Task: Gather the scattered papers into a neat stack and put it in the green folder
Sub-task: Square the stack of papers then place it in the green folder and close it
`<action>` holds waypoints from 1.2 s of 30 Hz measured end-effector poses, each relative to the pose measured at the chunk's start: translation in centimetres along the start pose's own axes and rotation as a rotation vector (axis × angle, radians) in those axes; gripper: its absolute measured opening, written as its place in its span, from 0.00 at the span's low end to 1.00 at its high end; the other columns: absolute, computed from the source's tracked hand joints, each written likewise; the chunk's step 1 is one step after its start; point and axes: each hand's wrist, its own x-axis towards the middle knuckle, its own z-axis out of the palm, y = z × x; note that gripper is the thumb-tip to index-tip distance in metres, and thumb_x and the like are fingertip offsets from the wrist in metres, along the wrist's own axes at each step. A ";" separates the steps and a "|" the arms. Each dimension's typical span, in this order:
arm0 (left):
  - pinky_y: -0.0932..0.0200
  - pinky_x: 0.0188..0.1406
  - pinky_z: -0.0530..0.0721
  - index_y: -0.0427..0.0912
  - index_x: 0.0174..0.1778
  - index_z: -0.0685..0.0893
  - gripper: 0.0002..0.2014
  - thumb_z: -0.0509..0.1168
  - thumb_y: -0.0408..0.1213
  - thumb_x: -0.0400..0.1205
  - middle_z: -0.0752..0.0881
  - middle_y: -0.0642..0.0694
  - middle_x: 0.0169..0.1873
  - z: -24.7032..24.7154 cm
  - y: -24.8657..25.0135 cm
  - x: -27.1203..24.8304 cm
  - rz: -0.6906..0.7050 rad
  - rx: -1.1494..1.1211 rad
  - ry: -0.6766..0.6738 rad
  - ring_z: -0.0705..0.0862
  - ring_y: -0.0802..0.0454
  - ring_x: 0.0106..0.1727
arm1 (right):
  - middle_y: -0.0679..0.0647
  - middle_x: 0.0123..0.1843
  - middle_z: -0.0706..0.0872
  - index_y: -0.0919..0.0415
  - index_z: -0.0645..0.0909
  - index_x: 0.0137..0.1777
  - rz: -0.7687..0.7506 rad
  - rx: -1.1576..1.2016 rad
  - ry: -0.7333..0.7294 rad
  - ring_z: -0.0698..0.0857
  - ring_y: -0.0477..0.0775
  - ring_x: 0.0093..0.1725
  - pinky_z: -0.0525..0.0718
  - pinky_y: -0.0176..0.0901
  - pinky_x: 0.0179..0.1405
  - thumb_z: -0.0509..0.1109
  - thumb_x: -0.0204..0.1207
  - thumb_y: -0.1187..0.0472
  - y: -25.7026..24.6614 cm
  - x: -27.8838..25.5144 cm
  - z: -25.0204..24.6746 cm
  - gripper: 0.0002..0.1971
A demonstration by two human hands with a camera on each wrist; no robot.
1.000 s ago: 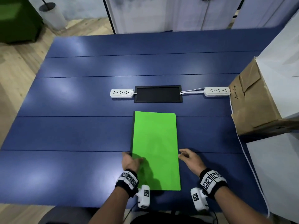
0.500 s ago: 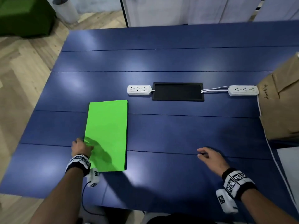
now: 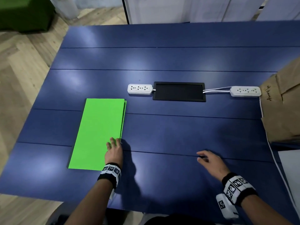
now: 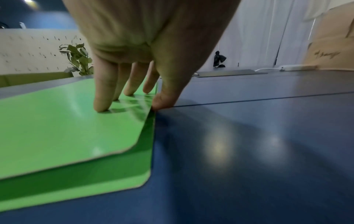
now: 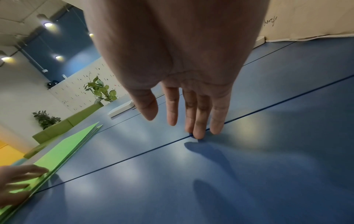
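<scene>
The right hand (image 3: 209, 161) hovers low over the near right part of the blue table (image 3: 162, 127), fingers straight and loosely spread, holding nothing; in the right wrist view its fingertips (image 5: 199, 133) reach down to a seam line in the tabletop, apparently touching it. The left hand (image 3: 113, 151) rests on the near right corner of the green folder (image 3: 97, 130): four fingertips (image 4: 100, 106) press flat on the top cover, while the thumb (image 4: 162, 101) sits at the cover's open right edge, which stands slightly lifted off the lower leaf. Whether the thumb has got under the cover cannot be told. The folder lies closed, lengthwise away from the person, on the left half of the table, well apart from the right hand. Judgement: thin, light, glossy card, stiff enough to hinge open as one flap but likely to slide on the smooth table; best taken at the free right edge near the corner, with the lower leaf pinned down. No loose papers are visible. Farther back lie two white power strips (image 3: 140, 89) flanking a black cable tray (image 3: 178, 91), with a brown cardboard box (image 3: 282, 108) at far right.
</scene>
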 end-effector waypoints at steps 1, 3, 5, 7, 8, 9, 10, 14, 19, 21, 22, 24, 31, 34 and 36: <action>0.40 0.71 0.80 0.38 0.85 0.59 0.28 0.50 0.24 0.87 0.56 0.34 0.87 -0.3 -0.5 0.5 0.007 0.007 0.006 0.60 0.32 0.86 | 0.49 0.58 0.87 0.54 0.85 0.60 0.002 0.001 0.005 0.87 0.48 0.55 0.80 0.38 0.57 0.73 0.79 0.61 0.1 -0.1 -0.1 0.11; 0.39 0.70 0.81 0.37 0.85 0.60 0.29 0.51 0.22 0.86 0.57 0.34 0.87 -0.6 -2.1 1.6 0.013 0.015 0.017 0.61 0.32 0.86 | 0.49 0.58 0.87 0.55 0.85 0.61 0.007 0.004 0.011 0.87 0.49 0.55 0.79 0.38 0.57 0.73 0.79 0.61 0.1 -0.2 -0.3 0.11; 0.37 0.68 0.83 0.36 0.82 0.64 0.27 0.53 0.22 0.85 0.60 0.33 0.85 -1.0 -3.7 2.8 0.011 0.011 0.028 0.64 0.31 0.84 | 0.49 0.58 0.87 0.55 0.85 0.61 0.014 -0.002 0.017 0.87 0.49 0.55 0.80 0.38 0.58 0.73 0.79 0.61 0.3 -0.3 -0.5 0.11; 0.34 0.65 0.83 0.34 0.79 0.68 0.24 0.53 0.22 0.84 0.64 0.32 0.83 -1.5 -5.1 4.2 0.014 0.000 0.042 0.68 0.30 0.80 | 0.49 0.57 0.88 0.55 0.86 0.60 0.009 -0.009 0.030 0.88 0.49 0.53 0.81 0.39 0.58 0.73 0.79 0.61 0.6 -0.3 -0.6 0.11; 0.33 0.64 0.83 0.33 0.77 0.69 0.23 0.54 0.22 0.84 0.66 0.32 0.82 -1.8 -5.6 4.8 0.011 -0.002 0.046 0.69 0.29 0.79 | 0.49 0.57 0.88 0.55 0.86 0.60 0.011 -0.011 0.032 0.88 0.49 0.53 0.81 0.39 0.58 0.74 0.78 0.61 0.6 -0.4 -0.7 0.11; 0.32 0.63 0.83 0.33 0.77 0.70 0.23 0.54 0.22 0.84 0.66 0.31 0.81 -2.0 -6.0 5.4 0.001 -0.003 0.046 0.69 0.29 0.78 | 0.49 0.56 0.89 0.55 0.86 0.60 0.011 -0.009 0.034 0.88 0.49 0.53 0.81 0.39 0.58 0.74 0.78 0.61 0.7 -0.3 -0.7 0.11; 0.32 0.63 0.82 0.32 0.76 0.70 0.22 0.54 0.22 0.84 0.66 0.31 0.81 -2.3 -6.4 5.8 -0.009 -0.002 0.045 0.69 0.29 0.78 | 0.49 0.56 0.89 0.55 0.86 0.60 0.013 -0.011 0.034 0.88 0.49 0.53 0.81 0.40 0.59 0.74 0.78 0.61 0.6 -0.3 -0.8 0.11; 0.31 0.64 0.81 0.32 0.76 0.70 0.22 0.53 0.22 0.84 0.66 0.32 0.82 -3.0 -6.7 6.8 -0.025 -0.024 0.049 0.69 0.28 0.79 | 0.51 0.56 0.89 0.56 0.86 0.59 0.017 -0.017 0.044 0.88 0.50 0.53 0.81 0.40 0.59 0.74 0.78 0.63 0.6 -0.2 -1.2 0.10; 0.31 0.61 0.82 0.33 0.76 0.71 0.22 0.55 0.25 0.85 0.70 0.32 0.78 -2.4 -6.3 6.4 0.001 -0.046 0.058 0.72 0.29 0.76 | 0.51 0.56 0.89 0.54 0.85 0.58 0.025 0.003 0.034 0.88 0.49 0.54 0.80 0.38 0.59 0.73 0.79 0.62 0.3 -0.3 -1.9 0.09; 0.31 0.60 0.83 0.34 0.77 0.71 0.22 0.54 0.25 0.85 0.70 0.33 0.78 -2.3 -6.2 6.2 0.004 -0.030 0.049 0.72 0.30 0.76 | 0.50 0.56 0.89 0.51 0.84 0.57 0.026 -0.003 0.031 0.87 0.48 0.55 0.81 0.40 0.60 0.73 0.79 0.61 0.2 -0.4 -2.1 0.09; 0.32 0.59 0.84 0.35 0.77 0.71 0.22 0.54 0.24 0.85 0.70 0.33 0.78 -2.3 -6.2 6.2 0.005 -0.015 0.049 0.72 0.31 0.76 | 0.50 0.56 0.89 0.51 0.84 0.57 0.032 -0.003 0.028 0.87 0.48 0.55 0.81 0.40 0.60 0.73 0.79 0.61 0.1 -0.4 -2.3 0.09; 0.34 0.59 0.85 0.35 0.77 0.70 0.22 0.54 0.24 0.85 0.70 0.34 0.78 -2.6 -6.0 6.2 -0.001 0.006 0.047 0.73 0.32 0.76 | 0.50 0.57 0.89 0.51 0.84 0.58 0.032 0.003 0.028 0.87 0.47 0.55 0.81 0.39 0.59 0.73 0.79 0.61 0.1 -0.6 -2.6 0.09; 0.36 0.60 0.85 0.35 0.76 0.70 0.21 0.54 0.23 0.85 0.70 0.34 0.78 -2.9 -6.0 6.7 -0.006 0.025 0.078 0.73 0.32 0.76 | 0.44 0.58 0.88 0.39 0.81 0.55 -0.035 0.024 0.039 0.86 0.41 0.57 0.84 0.50 0.66 0.72 0.80 0.58 -2.5 -2.1 -4.9 0.11; 0.35 0.60 0.85 0.36 0.75 0.71 0.21 0.55 0.26 0.84 0.71 0.35 0.77 -3.9 -5.9 6.5 -0.009 0.003 0.081 0.74 0.34 0.75 | 0.36 0.59 0.87 0.39 0.82 0.60 -0.126 0.031 0.100 0.85 0.34 0.60 0.83 0.46 0.67 0.72 0.81 0.54 -6.3 -3.2 -7.6 0.11; 0.34 0.63 0.82 0.35 0.76 0.71 0.23 0.60 0.32 0.83 0.72 0.33 0.78 -3.0 -5.9 5.5 -0.013 -0.035 0.133 0.74 0.32 0.75 | 0.34 0.59 0.87 0.43 0.84 0.63 -0.268 0.045 0.208 0.85 0.33 0.60 0.83 0.40 0.65 0.71 0.81 0.54 -10.6 -4.8 -10.9 0.11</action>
